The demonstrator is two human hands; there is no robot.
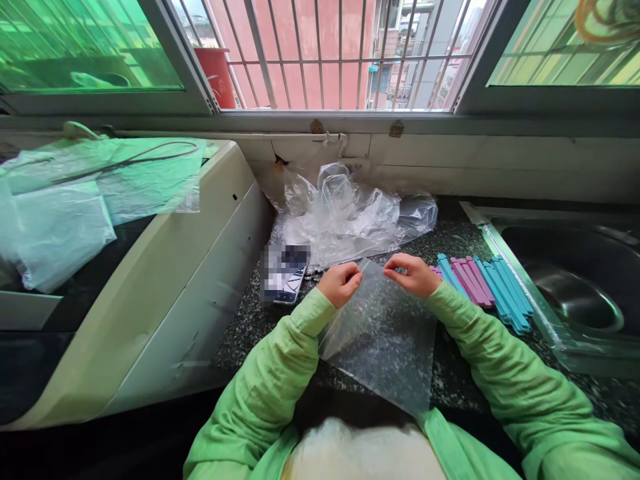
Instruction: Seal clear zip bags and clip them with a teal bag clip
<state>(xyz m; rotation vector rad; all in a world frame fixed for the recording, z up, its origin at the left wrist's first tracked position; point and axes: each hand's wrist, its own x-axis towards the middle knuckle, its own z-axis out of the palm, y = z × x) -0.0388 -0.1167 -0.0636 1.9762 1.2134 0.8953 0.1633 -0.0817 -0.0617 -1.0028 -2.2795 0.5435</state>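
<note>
A clear, flat plastic bag (387, 340) lies slanted over the counter's front edge, between my forearms. My left hand (341, 283) is closed, its thumb and fingers pinched at the bag's upper corner. Just across from it, my right hand (414, 275) has curled fingers, with thumb and forefinger tips meeting at the bag's upper edge. The film between the fingertips is too thin to make out fully. To the right of my right hand lies a row of blue and pink bag sealing clips (483, 287), partly hidden by my sleeve.
Crumpled clear plastic bags (345, 213) lie behind my hands. A phone (290, 283) rests left of them on the speckled counter (240, 340). A large cream-coloured appliance (200, 267) stands left, with plastic sheets on top. At right is a metal sink (565, 300); a barred window is ahead.
</note>
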